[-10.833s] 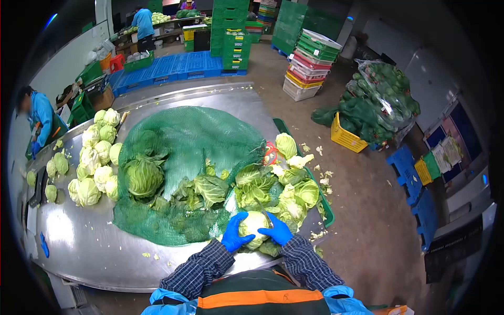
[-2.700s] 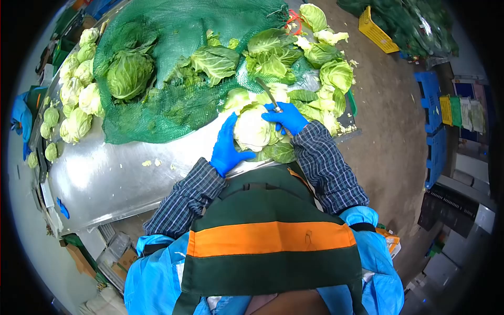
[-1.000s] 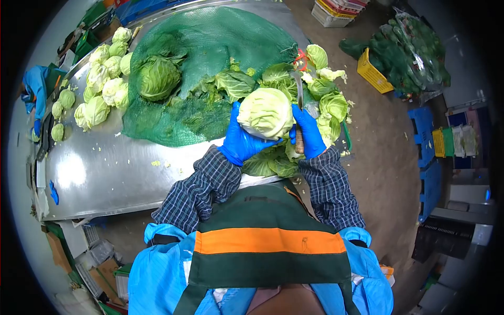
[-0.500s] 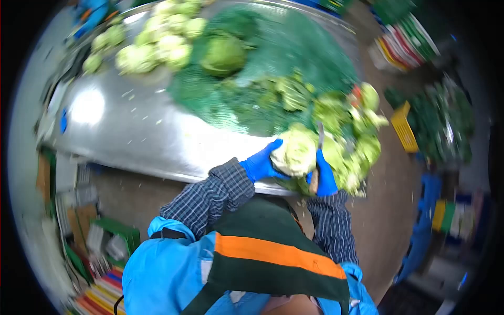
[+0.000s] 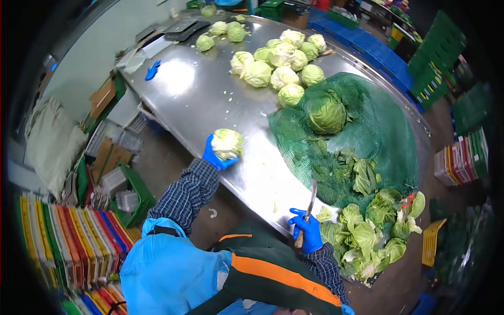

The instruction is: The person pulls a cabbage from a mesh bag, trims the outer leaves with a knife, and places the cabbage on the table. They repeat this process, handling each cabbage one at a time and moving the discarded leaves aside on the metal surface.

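In a blue glove, my left hand (image 5: 216, 155) is closed round a pale trimmed cabbage (image 5: 228, 144) above the near edge of the steel table. My right hand (image 5: 306, 231), gloved too, grips a knife (image 5: 311, 202) by its wooden handle, the curved blade pointing up and away from me. Beside that hand lies a heap of cut-off cabbage leaves (image 5: 362, 231) at the table's corner. Beyond it a green net bag (image 5: 388, 126) is spread out, with an untrimmed cabbage (image 5: 326, 113) and loose leaves on it.
Several trimmed cabbages (image 5: 283, 54) are grouped at the far side of the steel table (image 5: 199, 100). A spare blue glove (image 5: 153, 70) lies near its left edge. Stacked coloured crates (image 5: 73, 241) and a green crate (image 5: 134, 197) stand on the floor at left, a yellow crate (image 5: 432, 242) at right.
My left hand has carried the cabbage leftward, away from the knife and the leaf heap. The right hand still holds the knife. My view has turned left, showing more of the table.
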